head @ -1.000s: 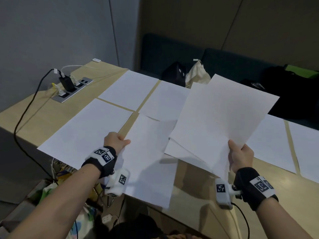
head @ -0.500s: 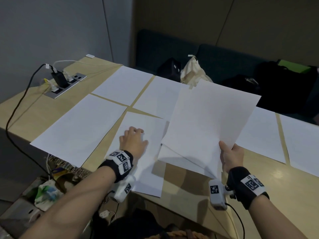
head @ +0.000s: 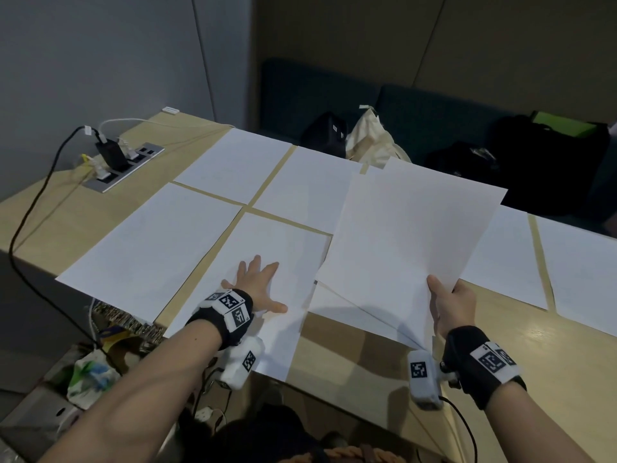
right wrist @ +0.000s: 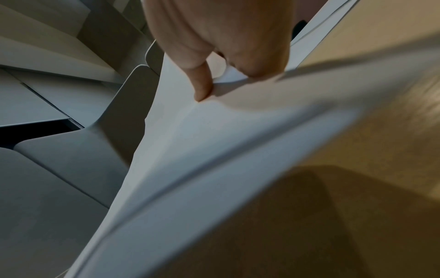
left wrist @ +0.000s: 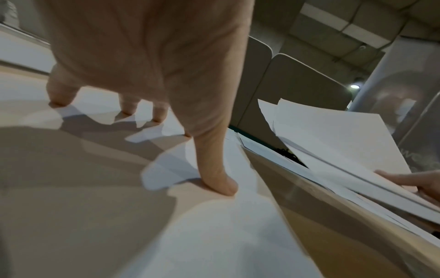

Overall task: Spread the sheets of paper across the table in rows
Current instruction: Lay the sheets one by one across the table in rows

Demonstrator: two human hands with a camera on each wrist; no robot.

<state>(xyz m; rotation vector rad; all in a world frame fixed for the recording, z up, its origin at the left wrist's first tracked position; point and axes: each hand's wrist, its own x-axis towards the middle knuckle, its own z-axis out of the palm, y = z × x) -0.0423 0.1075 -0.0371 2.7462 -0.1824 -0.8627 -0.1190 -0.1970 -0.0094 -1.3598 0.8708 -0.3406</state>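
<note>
Wooden table [head: 521,349], with white sheets already lying in rows. Left hand [head: 257,285] presses with straight, spread fingers [left wrist: 215,175] on the newest sheet [head: 267,279], whose near end hangs over the table edge — it may slide off if released. Just right of this sheet, the right hand [head: 454,305] pinches the remaining stack [head: 410,242], thumb on top; it fans loosely, so several sheets could slip out. No readable writing — only square markers on the wristbands [head: 232,309].
</note>
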